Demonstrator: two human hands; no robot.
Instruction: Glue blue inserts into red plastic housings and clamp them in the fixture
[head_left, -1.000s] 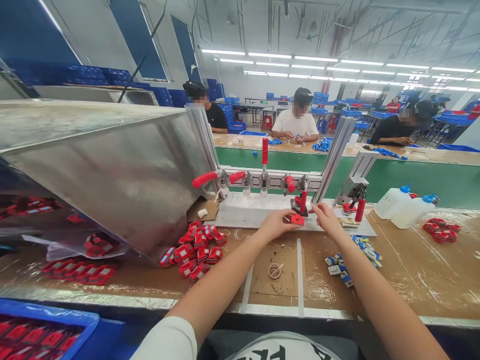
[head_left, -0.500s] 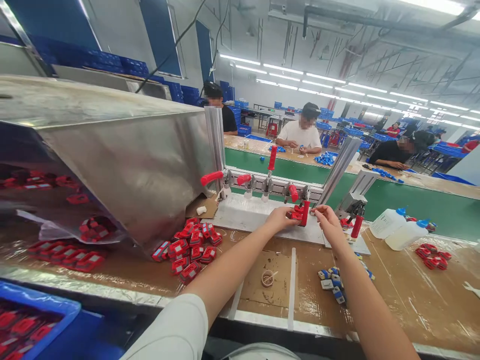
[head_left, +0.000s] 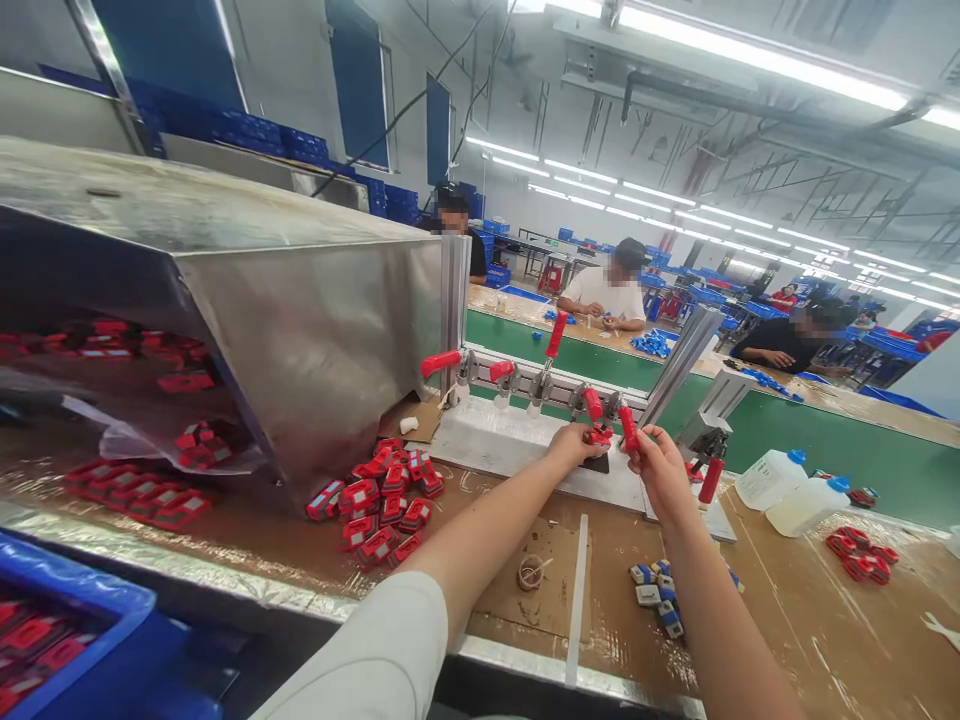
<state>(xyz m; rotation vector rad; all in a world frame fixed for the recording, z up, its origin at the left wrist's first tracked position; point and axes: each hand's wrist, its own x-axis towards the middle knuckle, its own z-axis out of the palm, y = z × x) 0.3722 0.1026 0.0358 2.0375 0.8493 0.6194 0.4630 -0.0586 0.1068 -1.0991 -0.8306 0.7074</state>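
My left hand point(head_left: 571, 443) has its fingers closed on a small red plastic part point(head_left: 600, 438) beneath the clamps at the right end of the fixture. My right hand point(head_left: 661, 462) grips the red toggle clamp handle point(head_left: 627, 428) just right of that part. The handle leans to the left at its top. A metal rail point(head_left: 517, 378) carries several more red-handled clamps above a white base plate point(head_left: 480, 436). Under the left hand's part a dark flat piece point(head_left: 598, 464) shows. My fingers partly hide the red part.
A pile of red-and-grey parts point(head_left: 382, 500) lies left of my forearm, beside a metal hood point(head_left: 315, 340). Blue-and-white pieces point(head_left: 658, 597), a small round cup point(head_left: 530, 571) and two bottles point(head_left: 802, 505) stand on the bench. Co-workers sit across.
My right hand has closed round the red clamp handle, which has gone from upright to tilted. My left hand stays at the red part. The camera view has shifted slightly.
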